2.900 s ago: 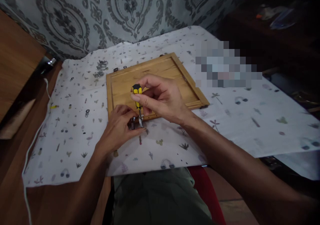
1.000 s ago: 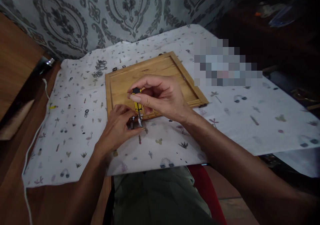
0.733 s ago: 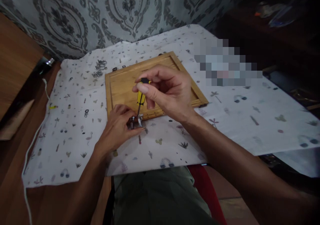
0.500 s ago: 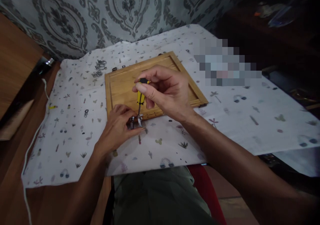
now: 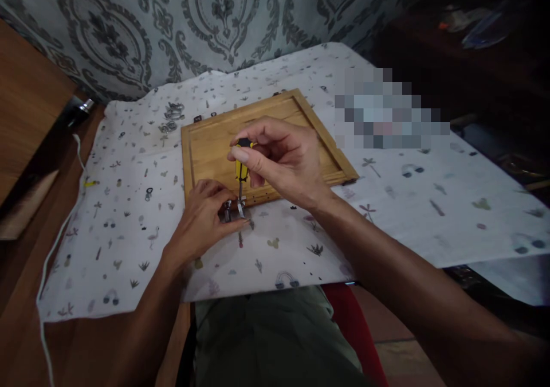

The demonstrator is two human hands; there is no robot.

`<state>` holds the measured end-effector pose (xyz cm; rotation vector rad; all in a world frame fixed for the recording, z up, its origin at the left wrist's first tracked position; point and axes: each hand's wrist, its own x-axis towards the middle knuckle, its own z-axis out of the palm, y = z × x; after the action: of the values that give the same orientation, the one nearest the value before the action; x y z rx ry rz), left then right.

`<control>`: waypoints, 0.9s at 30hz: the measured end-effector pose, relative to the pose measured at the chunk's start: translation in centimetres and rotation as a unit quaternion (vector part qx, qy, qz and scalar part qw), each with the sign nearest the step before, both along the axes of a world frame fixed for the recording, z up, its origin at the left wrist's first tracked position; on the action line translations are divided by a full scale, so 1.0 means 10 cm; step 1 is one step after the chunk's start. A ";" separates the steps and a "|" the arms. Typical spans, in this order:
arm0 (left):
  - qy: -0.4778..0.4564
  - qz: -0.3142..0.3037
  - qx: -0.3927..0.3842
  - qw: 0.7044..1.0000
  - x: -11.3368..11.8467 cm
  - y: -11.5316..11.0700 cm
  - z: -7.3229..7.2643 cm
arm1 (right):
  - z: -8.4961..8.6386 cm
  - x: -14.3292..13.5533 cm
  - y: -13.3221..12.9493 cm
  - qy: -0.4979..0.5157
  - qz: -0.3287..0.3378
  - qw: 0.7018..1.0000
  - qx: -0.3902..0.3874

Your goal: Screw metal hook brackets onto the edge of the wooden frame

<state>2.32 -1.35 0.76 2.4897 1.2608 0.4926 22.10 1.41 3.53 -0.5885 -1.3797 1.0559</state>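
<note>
screwdriver (image 5: pixel 241 170) between right fingers (image 5: pixel 251 158), metal fitting (image 5: pixel 241 210) beneath

from my end, through the head camera, i look into a dim room. a pale grey backdrop (image 5: pixel 221 20) with dark, ornate medallions spans the far side. before it i see a white cloth (image 5: pixel 275 266) printed with palms and flamingos. brown wooden furniture (image 5: pixel 30 106) stands at the picture's left, a white cord (image 5: pixel 43 341) trailing nearby. the upper right sinks into shadow; below, i make out reddish-brown floor (image 5: pixel 397 318).
</note>
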 end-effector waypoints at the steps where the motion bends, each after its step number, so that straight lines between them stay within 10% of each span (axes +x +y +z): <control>1: -0.001 0.000 0.001 1.000 0.00 0.00 0.00 | 0.00 0.00 0.00 0.003 0.002 1.000 0.002; 27: 0.001 -0.003 -0.002 1.000 -0.02 0.02 -0.02 | 0.01 0.03 -0.03 -0.044 -0.008 0.999 -0.005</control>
<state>2.15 -1.18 0.60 2.4900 1.2538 0.4852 22.39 1.15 3.66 -0.6591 -1.4451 1.0357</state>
